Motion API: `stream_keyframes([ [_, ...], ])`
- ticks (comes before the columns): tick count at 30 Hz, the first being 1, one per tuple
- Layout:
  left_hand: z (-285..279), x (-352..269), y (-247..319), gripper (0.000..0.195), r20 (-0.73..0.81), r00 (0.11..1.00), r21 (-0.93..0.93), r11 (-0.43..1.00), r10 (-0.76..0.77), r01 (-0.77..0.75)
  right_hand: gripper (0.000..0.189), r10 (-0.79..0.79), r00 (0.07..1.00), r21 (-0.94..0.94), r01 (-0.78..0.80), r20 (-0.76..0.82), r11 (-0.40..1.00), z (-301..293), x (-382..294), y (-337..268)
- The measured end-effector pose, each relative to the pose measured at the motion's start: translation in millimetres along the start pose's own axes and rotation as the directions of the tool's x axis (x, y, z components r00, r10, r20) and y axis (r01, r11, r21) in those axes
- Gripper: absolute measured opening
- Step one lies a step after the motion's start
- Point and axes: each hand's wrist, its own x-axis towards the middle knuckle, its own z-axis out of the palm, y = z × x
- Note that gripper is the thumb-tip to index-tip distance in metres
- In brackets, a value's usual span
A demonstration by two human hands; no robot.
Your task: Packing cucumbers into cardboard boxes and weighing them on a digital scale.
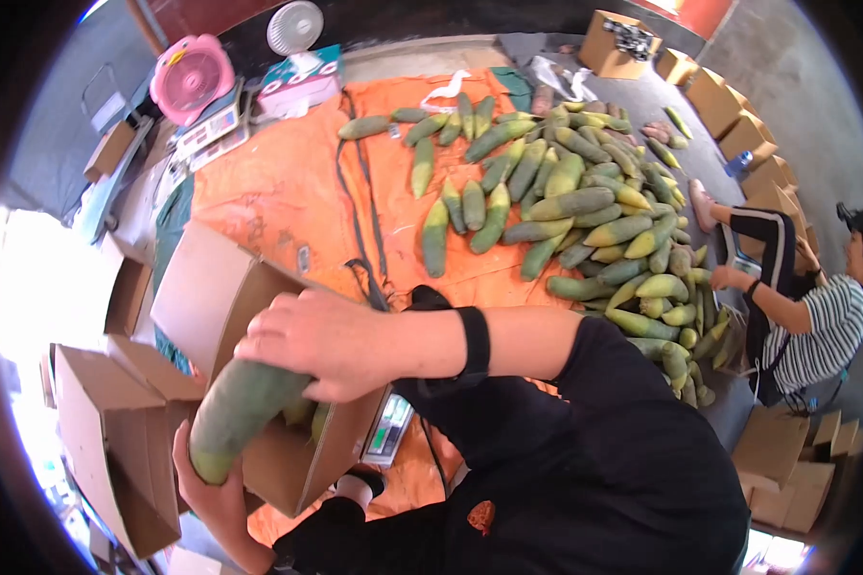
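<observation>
My right hand [323, 345], with a black band at the wrist, lies over the upper end of a large green radish [241, 410]. My left hand [212, 489] cups its paler lower end. The radish is tilted over an open cardboard box [295, 460], and more green produce shows partly inside. Beside the box, and seemingly under it, is a digital scale [388, 431] with a lit display. Another open cardboard box [115, 445] stands on the far side of my hands.
A big heap of green radishes [597, 208] spreads over an orange tarp [273, 180]. A seated person [809, 316] is beyond it. Cardboard boxes [748, 136] line the right edge. A pink fan [193, 79], a white fan [295, 27] and a platform trolley [119, 180] stand at upper left.
</observation>
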Motion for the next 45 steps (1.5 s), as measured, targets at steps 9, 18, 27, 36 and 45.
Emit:
stream_keyframes([
  [9,28.8,9.3,-5.3,0.067,0.152,0.974,0.040,0.985,-0.170,0.166,0.026,0.173,0.906,0.003,-0.187,-0.386,0.982,-32.1,-42.4,39.1],
  [18,78.9,21.1,-12.5,0.065,0.448,0.852,0.137,0.962,-0.272,0.236,0.021,0.666,0.721,-0.105,-0.690,-0.191,0.716,1.2,-203.3,89.6],
  [27,124.8,22.3,6.0,0.062,0.618,0.559,0.162,0.785,-0.553,0.597,0.021,0.947,0.227,-0.340,-0.893,0.229,0.296,75.0,-344.9,76.8],
  [36,148.6,-10.9,-69.8,0.062,0.817,0.512,0.056,0.919,-0.266,0.389,0.025,0.950,0.088,-0.305,-0.935,0.301,0.183,107.1,-410.1,84.6],
  [45,120.2,15.5,-63.3,0.043,0.668,0.665,-0.054,0.870,-0.334,0.491,0.024,0.973,-0.076,-0.384,-0.923,0.219,0.014,111.1,-464.4,89.7],
])
